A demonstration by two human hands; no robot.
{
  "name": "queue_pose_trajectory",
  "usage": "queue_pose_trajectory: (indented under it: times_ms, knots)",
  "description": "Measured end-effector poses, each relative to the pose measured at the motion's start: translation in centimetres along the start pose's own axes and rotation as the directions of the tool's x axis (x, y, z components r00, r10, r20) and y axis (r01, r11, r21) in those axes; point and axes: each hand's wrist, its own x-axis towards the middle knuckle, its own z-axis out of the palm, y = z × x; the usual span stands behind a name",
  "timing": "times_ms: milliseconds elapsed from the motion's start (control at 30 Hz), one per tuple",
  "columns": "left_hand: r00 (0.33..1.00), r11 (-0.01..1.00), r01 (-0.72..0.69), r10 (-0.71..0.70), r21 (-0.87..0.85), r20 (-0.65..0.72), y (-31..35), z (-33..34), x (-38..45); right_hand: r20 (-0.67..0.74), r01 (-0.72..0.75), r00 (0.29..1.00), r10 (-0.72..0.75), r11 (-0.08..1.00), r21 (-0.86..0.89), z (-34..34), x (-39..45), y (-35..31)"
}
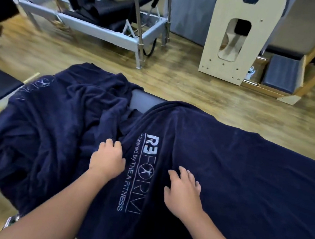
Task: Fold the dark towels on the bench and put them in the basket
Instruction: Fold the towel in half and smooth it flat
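Resting on the navy towel (246, 171) spread across the bench (145, 99): right hand (183, 191), fingers spread flat beside the printed logo (141, 173). Left hand (107, 159) has fingers curled into that towel's left edge. Second towel (51, 125) lies crumpled just left, touching it.

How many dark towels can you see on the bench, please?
2. One towel with a printed logo lies spread on the right, under both hands. A second towel lies crumpled on the left. More could be hidden beneath the folds.
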Motion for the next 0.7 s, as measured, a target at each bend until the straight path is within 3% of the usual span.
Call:
queue_pose_trajectory:
  times_ms: [200, 300, 400, 467, 633, 700]
  knots:
    - [0.987, 0.982, -0.085, 0.106, -0.169, 0.120, -2.5, 0.0, 3.3, -0.038, 0.049, 0.998, -0.053, 0.994, -0.102, 2.7, 0.3, -6.6]
    - [0.964, 0.914, -0.095, 0.183, -0.393, 0.193, -4.0, -0.7, 5.3, -0.066, 0.024, 0.997, -0.032, 0.992, -0.121, 3.9, 0.6, -10.1]
    - [0.941, 0.702, 0.001, 0.240, -0.713, 0.238, -4.6, -2.4, 6.9, -0.018, 0.009, 1.000, -0.011, 0.994, -0.104, 4.3, 0.8, -13.2]
    - [0.911, 0.550, 0.099, 0.284, -0.830, 0.297, -5.0, -3.4, 7.5, -0.039, -0.004, 0.999, 0.002, 0.998, -0.065, 4.5, 0.8, -15.1]
    - [0.837, 0.248, 0.308, 0.389, -0.919, 0.385, -4.4, -4.3, 8.7, -0.027, 0.061, 0.998, -0.058, 0.992, 0.113, 5.0, 0.0, -17.7]
    - [0.835, 0.200, 0.330, 0.394, -0.922, 0.384, -3.8, -4.6, 9.0, 0.056, 0.091, 0.993, -0.100, 0.984, 0.155, 5.0, -0.2, -18.3]
